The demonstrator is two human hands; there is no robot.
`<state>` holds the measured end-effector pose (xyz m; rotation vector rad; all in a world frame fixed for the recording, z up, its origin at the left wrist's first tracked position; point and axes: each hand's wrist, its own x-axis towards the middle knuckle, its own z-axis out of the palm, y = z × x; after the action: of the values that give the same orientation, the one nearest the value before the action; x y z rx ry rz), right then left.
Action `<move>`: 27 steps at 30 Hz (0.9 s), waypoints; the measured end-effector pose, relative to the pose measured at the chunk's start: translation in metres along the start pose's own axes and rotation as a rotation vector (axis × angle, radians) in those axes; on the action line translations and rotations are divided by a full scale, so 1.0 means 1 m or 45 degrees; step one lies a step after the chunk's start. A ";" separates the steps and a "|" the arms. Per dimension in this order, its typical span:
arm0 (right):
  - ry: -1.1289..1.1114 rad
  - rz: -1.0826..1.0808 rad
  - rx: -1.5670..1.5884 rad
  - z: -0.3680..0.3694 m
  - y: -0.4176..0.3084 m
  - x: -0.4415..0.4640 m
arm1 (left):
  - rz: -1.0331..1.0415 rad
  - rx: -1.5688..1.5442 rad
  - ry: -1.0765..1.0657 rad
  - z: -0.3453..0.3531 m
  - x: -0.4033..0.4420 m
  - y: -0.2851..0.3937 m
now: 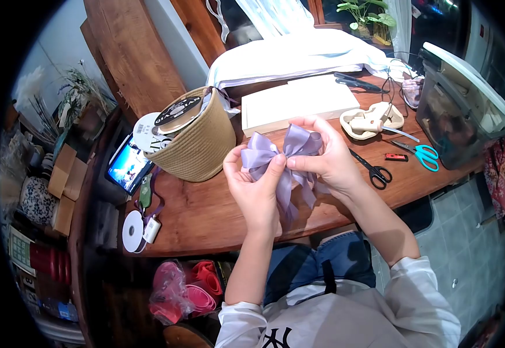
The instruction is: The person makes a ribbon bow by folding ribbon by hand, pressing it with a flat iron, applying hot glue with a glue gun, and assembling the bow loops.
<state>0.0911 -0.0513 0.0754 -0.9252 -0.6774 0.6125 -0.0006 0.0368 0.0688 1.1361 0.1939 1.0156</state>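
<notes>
A lavender ribbon bow with several loops and hanging tails is held up over the front of the wooden table. My left hand grips its left side, the thumb pressed near the center knot. From the other side, my right hand pinches the bow, its thumb meeting the left one at the middle. The fingers behind the loops are partly hidden. Right of my hands lie black scissors, a small red-and-black item and teal-handled scissors.
A woven basket with ribbon spools stands left, beside a lit screen and a white spool. Behind are a white box and a glue gun on a molded tray. A lidded plastic bin stands at right.
</notes>
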 end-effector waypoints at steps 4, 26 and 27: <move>-0.029 -0.113 0.080 -0.001 0.000 0.002 | -0.016 -0.013 -0.036 0.004 0.004 0.004; -0.125 0.106 0.030 -0.026 -0.023 0.014 | -0.263 0.017 -0.323 -0.012 0.065 0.029; -0.152 0.098 -0.081 -0.026 -0.022 0.014 | -0.256 0.021 -0.334 -0.012 0.067 0.031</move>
<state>0.1234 -0.0643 0.0865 -0.9829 -0.7742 0.7221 0.0118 0.0963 0.1117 1.2262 0.1037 0.6816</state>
